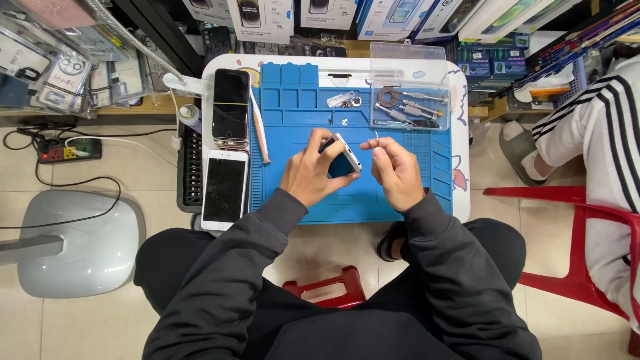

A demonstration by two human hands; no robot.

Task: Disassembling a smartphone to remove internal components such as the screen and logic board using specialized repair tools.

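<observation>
Left hand [308, 175] clasps a small phone [345, 157] tilted above the blue mat [293, 107] mid-tabletop; right hand [395, 168] pinches a thin tool [377, 136]. A slip could likely gouge the phone or drop it.

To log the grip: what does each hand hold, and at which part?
The left hand holds a small phone by its edges, tilted. The right hand pinches a thin tool near its lower end.

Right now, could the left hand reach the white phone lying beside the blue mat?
Probably yes. The left hand holds a small phone tilted over the blue mat; the white phone lies just beside it, uncovered, but that hand is occupied.
</observation>
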